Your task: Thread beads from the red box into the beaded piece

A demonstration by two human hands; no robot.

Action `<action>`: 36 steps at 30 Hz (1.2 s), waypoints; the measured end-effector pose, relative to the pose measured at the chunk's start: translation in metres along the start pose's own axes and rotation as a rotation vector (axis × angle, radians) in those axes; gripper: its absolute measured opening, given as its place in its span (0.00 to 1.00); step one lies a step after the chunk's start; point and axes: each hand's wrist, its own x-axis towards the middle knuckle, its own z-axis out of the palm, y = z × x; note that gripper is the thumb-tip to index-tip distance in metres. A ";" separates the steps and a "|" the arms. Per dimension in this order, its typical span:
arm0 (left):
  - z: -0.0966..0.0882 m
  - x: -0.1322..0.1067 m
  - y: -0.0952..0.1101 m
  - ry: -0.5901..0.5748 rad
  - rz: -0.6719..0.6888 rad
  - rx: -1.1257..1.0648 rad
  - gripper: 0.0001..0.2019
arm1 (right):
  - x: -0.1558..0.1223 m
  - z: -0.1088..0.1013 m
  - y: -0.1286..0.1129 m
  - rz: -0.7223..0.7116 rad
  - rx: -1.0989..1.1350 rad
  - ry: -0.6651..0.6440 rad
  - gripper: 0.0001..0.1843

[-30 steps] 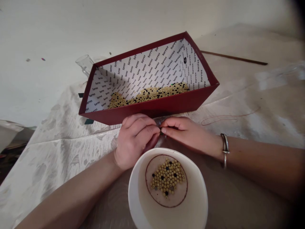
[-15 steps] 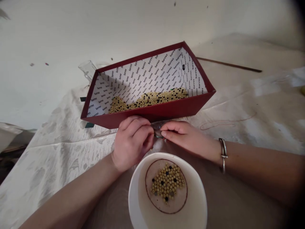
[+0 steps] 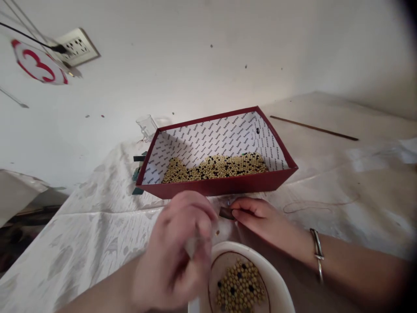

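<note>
My left hand (image 3: 182, 252) is raised close to the camera, blurred, over the left rim of a white tub (image 3: 278, 278). Its fingers are curled together; a pale sliver shows between thumb and forefinger, too smeared to name. In the thumb and fingertips of my right hand (image 3: 257, 213) is a small dark flat piece (image 3: 226, 213), just in front of a dark red box (image 3: 221, 188). Yellow and black beads (image 3: 241, 284) lie on the tub's floor, partly cut off by the frame. More such beads (image 3: 221, 167) are heaped along the box's near side.
A glass mug (image 3: 147, 126) stands behind the box's left corner. On the patterned tablecloth (image 3: 81, 230) lie a thin brown stick (image 3: 314, 128) at the back right and a loose reddish thread (image 3: 306, 206). A wall socket (image 3: 76, 47) with a plugged cable is at upper left.
My left hand has come away from the small dark piece and moved toward me, over the tub's edge. My right hand still holds the piece. The view has tilted up, showing more wall.
</note>
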 end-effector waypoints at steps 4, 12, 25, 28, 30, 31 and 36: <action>0.008 0.001 0.012 -0.145 0.233 0.006 0.06 | 0.000 0.002 0.001 -0.023 0.033 -0.002 0.12; 0.003 0.007 0.008 -0.278 0.249 0.017 0.04 | -0.001 0.001 -0.001 -0.021 0.024 0.004 0.13; 0.003 0.007 -0.014 -0.110 0.102 -0.009 0.03 | 0.001 0.001 0.001 0.002 -0.020 0.012 0.10; -0.007 0.008 -0.011 -0.049 0.109 0.007 0.05 | 0.000 0.000 -0.002 0.002 -0.017 0.004 0.10; -0.018 0.010 -0.008 0.019 0.098 0.032 0.06 | -0.001 -0.001 -0.004 -0.008 -0.023 0.004 0.10; -0.025 0.011 -0.007 0.062 0.079 0.048 0.05 | -0.001 -0.001 -0.005 -0.014 -0.027 0.005 0.10; -0.051 0.040 -0.025 0.124 -0.188 0.216 0.04 | 0.000 -0.002 -0.008 -0.023 -0.031 0.010 0.10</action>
